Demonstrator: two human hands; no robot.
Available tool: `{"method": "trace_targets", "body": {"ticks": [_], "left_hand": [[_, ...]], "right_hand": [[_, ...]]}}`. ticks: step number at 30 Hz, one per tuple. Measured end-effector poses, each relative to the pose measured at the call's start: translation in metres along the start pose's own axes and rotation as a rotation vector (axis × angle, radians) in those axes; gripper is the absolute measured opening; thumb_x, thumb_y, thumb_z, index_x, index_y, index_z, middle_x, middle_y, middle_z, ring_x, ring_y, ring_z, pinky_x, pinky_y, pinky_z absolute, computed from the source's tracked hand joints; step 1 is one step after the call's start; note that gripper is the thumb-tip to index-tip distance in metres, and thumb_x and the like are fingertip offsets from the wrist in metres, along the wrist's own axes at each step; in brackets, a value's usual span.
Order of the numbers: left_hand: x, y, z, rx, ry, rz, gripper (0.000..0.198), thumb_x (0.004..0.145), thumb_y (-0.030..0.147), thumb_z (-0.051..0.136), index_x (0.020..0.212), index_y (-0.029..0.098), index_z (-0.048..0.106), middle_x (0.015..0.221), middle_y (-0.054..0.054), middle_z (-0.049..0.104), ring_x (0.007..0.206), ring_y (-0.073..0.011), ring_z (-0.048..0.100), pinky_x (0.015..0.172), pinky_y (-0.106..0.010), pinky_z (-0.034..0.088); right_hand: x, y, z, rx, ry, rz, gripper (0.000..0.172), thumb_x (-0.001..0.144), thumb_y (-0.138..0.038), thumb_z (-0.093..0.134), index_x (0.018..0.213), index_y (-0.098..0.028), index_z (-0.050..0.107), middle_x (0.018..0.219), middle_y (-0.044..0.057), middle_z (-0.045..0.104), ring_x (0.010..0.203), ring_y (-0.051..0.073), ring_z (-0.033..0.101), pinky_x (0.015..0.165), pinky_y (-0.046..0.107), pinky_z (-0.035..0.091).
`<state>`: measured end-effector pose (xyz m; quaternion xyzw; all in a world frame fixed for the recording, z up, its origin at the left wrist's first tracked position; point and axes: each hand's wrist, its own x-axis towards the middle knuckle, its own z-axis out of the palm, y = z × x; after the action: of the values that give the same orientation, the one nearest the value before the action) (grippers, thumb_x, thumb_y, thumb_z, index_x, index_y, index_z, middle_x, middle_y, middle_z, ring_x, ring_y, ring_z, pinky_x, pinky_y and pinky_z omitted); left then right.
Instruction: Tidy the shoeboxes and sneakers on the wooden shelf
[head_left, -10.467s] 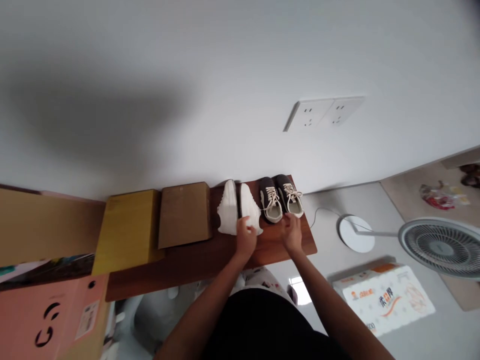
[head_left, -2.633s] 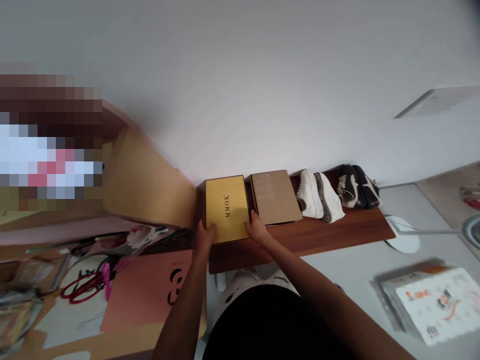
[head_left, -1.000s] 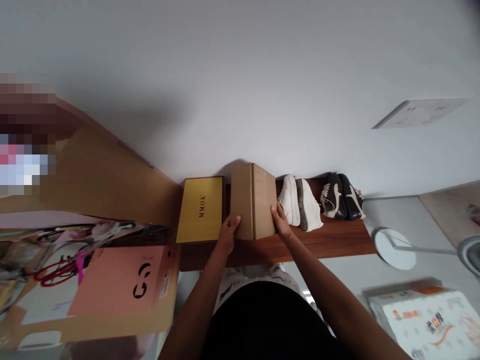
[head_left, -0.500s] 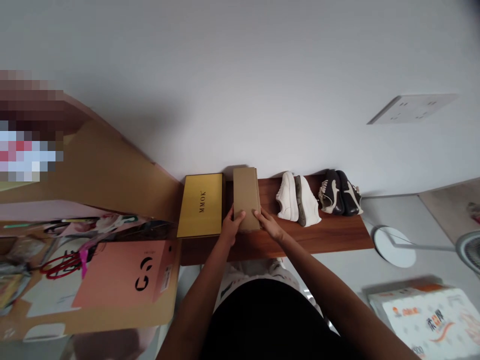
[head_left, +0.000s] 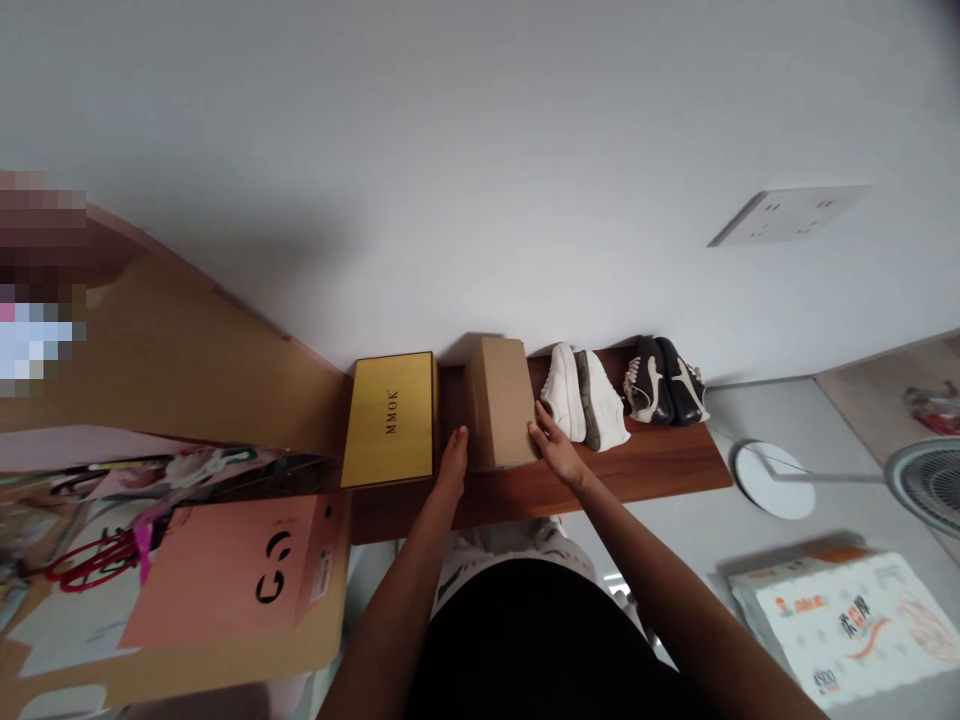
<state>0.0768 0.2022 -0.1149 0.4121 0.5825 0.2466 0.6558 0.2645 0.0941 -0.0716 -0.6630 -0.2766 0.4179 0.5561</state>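
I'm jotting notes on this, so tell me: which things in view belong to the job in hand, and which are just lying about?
Likely part of the job:
brown box, between left hand and right hand
yellow box, white shoes and dark shoes, on the wooden board

Probably just lying about:
pink box
fan
white-and-orange pack

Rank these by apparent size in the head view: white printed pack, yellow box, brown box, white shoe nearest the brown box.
1. White printed pack
2. Yellow box
3. Brown box
4. White shoe nearest that box
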Motion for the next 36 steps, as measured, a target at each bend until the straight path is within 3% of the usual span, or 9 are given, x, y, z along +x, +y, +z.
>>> {"method": "trace_targets", "body": {"ticks": [3, 6, 12, 18, 22, 29, 36], "left_hand": [[0.004, -0.013, 0.008, -0.047, -0.022, -0.144, 0.053, 0.085, 0.06, 0.064, 0.124, 0.024, 0.067, 0.149, -0.011, 0.053, 0.142, -0.0252, 0.044, 0.11, -0.041, 0.042], [-0.001, -0.017, 0.011, -0.187, -0.095, -0.251, 0.046, 0.081, 0.053, 0.072, 0.118, 0.027, 0.069, 0.135, -0.008, 0.065, 0.126, -0.0245, 0.058, 0.093, -0.038, 0.053], [-0.019, -0.003, 0.0, -0.334, -0.028, -0.177, 0.055, 0.073, 0.043, 0.082, 0.125, 0.031, 0.067, 0.122, -0.007, 0.071, 0.103, -0.0209, 0.068, 0.076, -0.032, 0.056], [-0.018, 0.0, 0.006, -0.24, 0.118, -0.033, 0.061, 0.076, 0.043, 0.08, 0.132, 0.029, 0.064, 0.12, -0.008, 0.073, 0.105, -0.0185, 0.069, 0.085, -0.032, 0.056], [-0.005, -0.006, 0.01, -0.156, 0.165, 0.038, 0.064, 0.079, 0.045, 0.077, 0.137, 0.024, 0.06, 0.123, -0.01, 0.072, 0.109, -0.0191, 0.069, 0.093, -0.035, 0.054], [0.011, -0.01, 0.011, -0.104, 0.216, 0.054, 0.061, 0.081, 0.043, 0.076, 0.136, 0.023, 0.06, 0.126, -0.01, 0.071, 0.118, -0.0203, 0.065, 0.101, -0.037, 0.051], [0.014, -0.012, 0.013, -0.086, 0.238, 0.048, 0.06, 0.082, 0.041, 0.075, 0.137, 0.021, 0.06, 0.128, -0.01, 0.07, 0.118, -0.0194, 0.065, 0.103, -0.036, 0.05]], "right_hand": [[0.0, 0.007, -0.02, -0.105, 0.096, -0.038, 0.085, 0.085, -0.071, 0.054, 0.154, -0.024, 0.038, 0.145, 0.012, 0.054, 0.133, 0.026, 0.051, 0.109, 0.044, 0.045], [-0.001, 0.013, -0.033, -0.139, 0.135, -0.037, 0.082, 0.086, -0.071, 0.05, 0.15, -0.02, 0.044, 0.139, 0.015, 0.058, 0.127, 0.026, 0.056, 0.105, 0.043, 0.048], [0.0, 0.014, -0.041, -0.118, 0.094, 0.08, 0.079, 0.084, -0.072, 0.053, 0.141, -0.017, 0.057, 0.14, 0.013, 0.06, 0.128, 0.029, 0.055, 0.11, 0.044, 0.044], [0.024, 0.01, -0.035, -0.155, -0.091, 0.322, 0.084, 0.078, -0.071, 0.064, 0.144, -0.02, 0.053, 0.126, 0.011, 0.068, 0.11, 0.028, 0.065, 0.097, 0.043, 0.052], [0.039, 0.016, -0.03, -0.176, -0.115, 0.42, 0.086, 0.078, -0.076, 0.058, 0.149, -0.028, 0.044, 0.139, 0.012, 0.059, 0.11, 0.03, 0.064, 0.082, 0.049, 0.057], [0.05, 0.031, -0.019, -0.157, -0.111, 0.45, 0.085, 0.081, -0.076, 0.05, 0.152, -0.03, 0.038, 0.146, 0.013, 0.05, 0.116, 0.031, 0.06, 0.081, 0.048, 0.056], [0.055, 0.042, -0.016, -0.187, -0.134, 0.471, 0.085, 0.083, -0.078, 0.045, 0.152, -0.029, 0.038, 0.141, 0.013, 0.055, 0.109, 0.027, 0.063, 0.079, 0.044, 0.057]]}}
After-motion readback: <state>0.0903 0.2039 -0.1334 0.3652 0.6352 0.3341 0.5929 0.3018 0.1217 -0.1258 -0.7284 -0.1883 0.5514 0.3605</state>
